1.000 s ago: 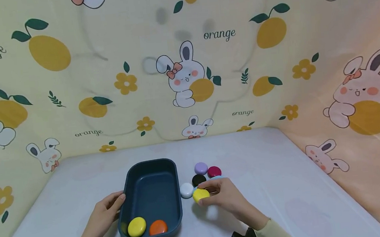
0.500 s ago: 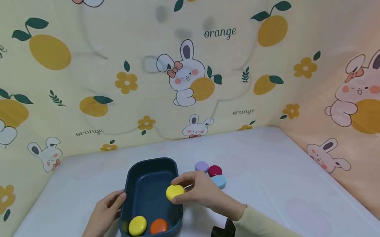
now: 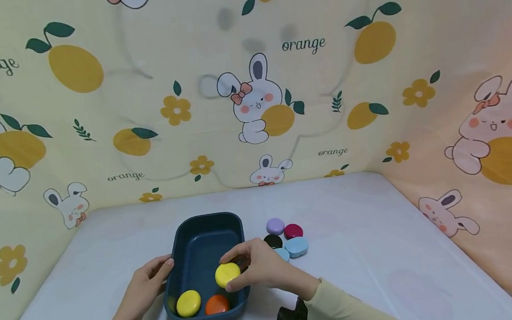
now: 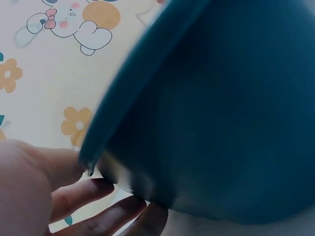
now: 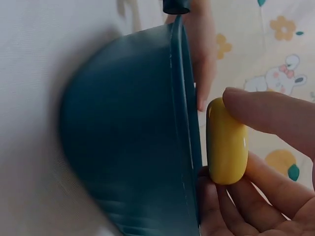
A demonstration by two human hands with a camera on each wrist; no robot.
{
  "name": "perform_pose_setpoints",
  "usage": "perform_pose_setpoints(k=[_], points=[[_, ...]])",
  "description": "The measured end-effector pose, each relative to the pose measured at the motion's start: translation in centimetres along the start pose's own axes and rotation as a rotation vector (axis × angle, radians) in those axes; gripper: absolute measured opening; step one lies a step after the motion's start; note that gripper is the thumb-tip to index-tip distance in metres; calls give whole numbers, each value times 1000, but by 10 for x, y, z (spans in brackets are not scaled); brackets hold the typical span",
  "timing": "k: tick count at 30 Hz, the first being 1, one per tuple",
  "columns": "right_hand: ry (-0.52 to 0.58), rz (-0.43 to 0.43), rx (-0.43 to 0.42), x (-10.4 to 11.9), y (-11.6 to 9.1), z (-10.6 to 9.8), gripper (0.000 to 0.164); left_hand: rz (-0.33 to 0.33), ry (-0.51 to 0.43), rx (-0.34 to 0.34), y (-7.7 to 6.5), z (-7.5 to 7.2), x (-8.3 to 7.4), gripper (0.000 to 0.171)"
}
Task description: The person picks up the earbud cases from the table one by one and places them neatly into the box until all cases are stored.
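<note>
A dark blue rectangular container (image 3: 201, 246) stands on the white table. My left hand (image 3: 145, 286) holds its left side, thumb at the rim and fingers against the outer wall, as the left wrist view shows. My right hand (image 3: 265, 268) pinches a glossy yellow disc (image 3: 227, 275) between thumb and fingers, over the container's right part. In the right wrist view this thick, rounded disc (image 5: 227, 142) is held level with the rim, just above the opening. Inside the container, at its near end, lie another yellow disc (image 3: 188, 303) and an orange disc (image 3: 217, 304).
Right of the container lie a purple disc (image 3: 275, 226), a dark red disc (image 3: 293, 231), a black disc (image 3: 273, 241) and two light blue pieces, one oblong (image 3: 297, 247) and one partly hidden (image 3: 283, 253) by my right hand. A patterned cloth (image 3: 218, 148) stands behind the table.
My right hand has carried the yellow disc leftward from beside the loose pieces to over the container. The left hand keeps its hold on the container. The view has shifted slightly.
</note>
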State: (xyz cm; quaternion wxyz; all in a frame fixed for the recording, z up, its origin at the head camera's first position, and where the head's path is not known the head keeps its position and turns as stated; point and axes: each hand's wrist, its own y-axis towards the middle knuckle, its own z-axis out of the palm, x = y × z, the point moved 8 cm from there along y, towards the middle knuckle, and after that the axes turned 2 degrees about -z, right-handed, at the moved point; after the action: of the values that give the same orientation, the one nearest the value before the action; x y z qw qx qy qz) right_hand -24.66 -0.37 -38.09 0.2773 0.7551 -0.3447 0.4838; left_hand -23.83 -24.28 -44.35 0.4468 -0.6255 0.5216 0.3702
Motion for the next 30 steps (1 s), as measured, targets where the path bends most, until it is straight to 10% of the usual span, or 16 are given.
perform_pose_setpoints(k=[30], points=[[23,70,0,-4,26,26,37,-10,5,4,-1,0,-2,57]])
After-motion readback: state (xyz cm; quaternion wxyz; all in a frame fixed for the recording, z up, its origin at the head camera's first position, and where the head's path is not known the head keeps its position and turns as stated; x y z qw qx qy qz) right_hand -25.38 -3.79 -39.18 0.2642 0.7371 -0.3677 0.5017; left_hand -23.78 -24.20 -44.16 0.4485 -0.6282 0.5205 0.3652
